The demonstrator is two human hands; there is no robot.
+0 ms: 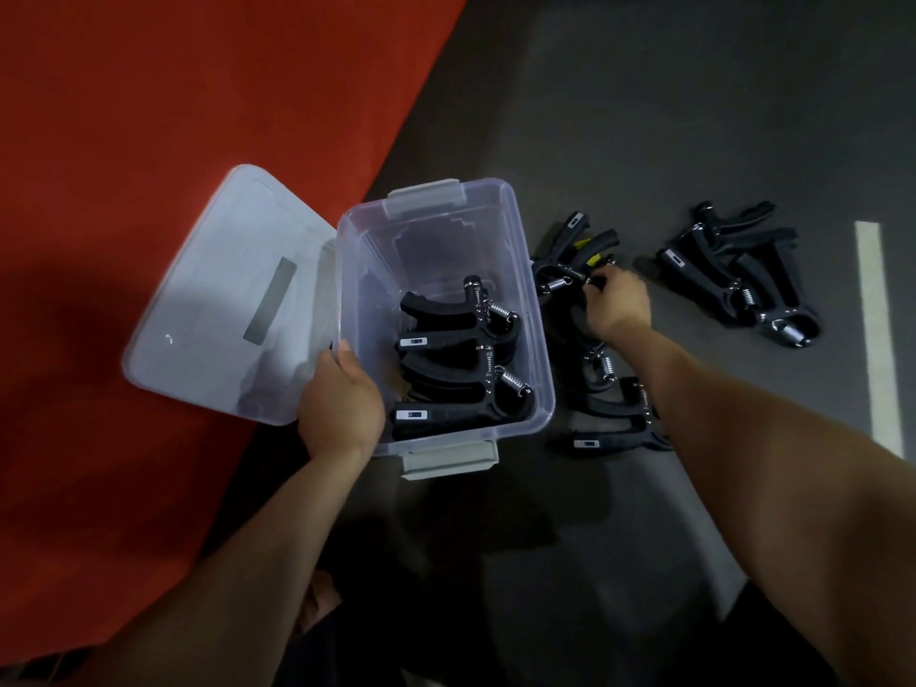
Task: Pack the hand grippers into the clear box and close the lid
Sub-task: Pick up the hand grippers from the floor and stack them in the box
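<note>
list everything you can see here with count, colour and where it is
clear box: one, clear with grey latches, on the dark floor at centre, lid off
lid: one, clear with a grey label, on the red mat, left of the box
hand grippers in the box: at least two, black with metal springs, in the near half
hand grippers by the box: several, exact count unclear, black, on the floor right of the box
far hand grippers: a small overlapping pile, black, further right
red mat: one, left side
white stripe: one, right edge of the floor
left hand: grips the box's near left rim
right hand: fingers on a gripper beside the box
</note>
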